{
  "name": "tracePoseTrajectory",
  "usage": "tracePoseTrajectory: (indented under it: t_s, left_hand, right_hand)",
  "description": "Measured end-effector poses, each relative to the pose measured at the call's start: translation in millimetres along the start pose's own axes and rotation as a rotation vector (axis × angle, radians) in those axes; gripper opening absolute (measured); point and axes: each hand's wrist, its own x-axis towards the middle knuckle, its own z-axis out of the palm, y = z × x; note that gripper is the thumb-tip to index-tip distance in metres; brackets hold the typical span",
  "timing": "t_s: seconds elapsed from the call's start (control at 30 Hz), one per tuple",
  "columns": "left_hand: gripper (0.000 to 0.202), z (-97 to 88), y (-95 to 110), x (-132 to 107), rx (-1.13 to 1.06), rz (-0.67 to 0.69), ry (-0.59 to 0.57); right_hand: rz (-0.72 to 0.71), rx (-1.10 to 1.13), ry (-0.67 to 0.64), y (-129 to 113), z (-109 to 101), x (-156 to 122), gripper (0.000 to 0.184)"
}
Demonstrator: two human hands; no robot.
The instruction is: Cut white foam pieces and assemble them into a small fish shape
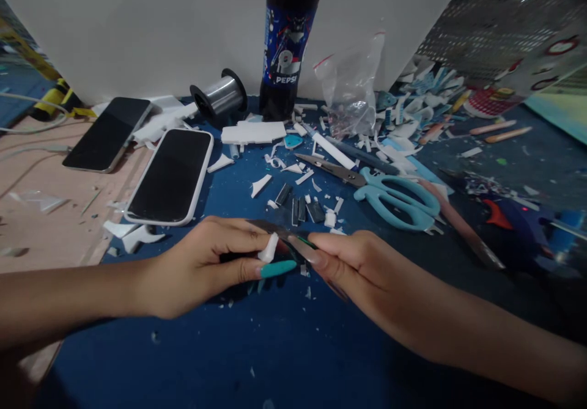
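My left hand (pixel 220 253) is closed, with thumb and index finger pinching a small white piece (pixel 269 248) just above the blue tabletop. A long teal nail shows on its thumb. My right hand (pixel 351 259) meets it from the right, its fingers pressed together and its thumb pointing at the white piece. A thin dark strip shows between the fingertips; what the right hand holds is mostly hidden. Just beyond the hands lie short dark grey blocks (pixel 301 210) and white scraps (pixel 261 185). Light-blue-handled scissors (pixel 397 198) rest to the right, blades pointing left.
Two phones, one dark (pixel 110 134) and one white-cased (pixel 170 176), lie at left. A wire spool (pixel 220 97), a Pepsi bottle (pixel 291 48) and a clear zip bag (pixel 351 94) stand by the white panel. Many white and blue offcuts (pixel 413 106) heap at back right.
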Motion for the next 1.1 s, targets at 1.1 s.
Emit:
tracePoseTrajectory:
  t_s: [1.1]
  left_hand:
    - [0.015, -0.3, -1.8, -0.7, -0.053, -0.024, 0.094]
  right_hand:
    - [-0.163, 0.328, -0.069, 1.6, -0.8, -1.6, 0.045]
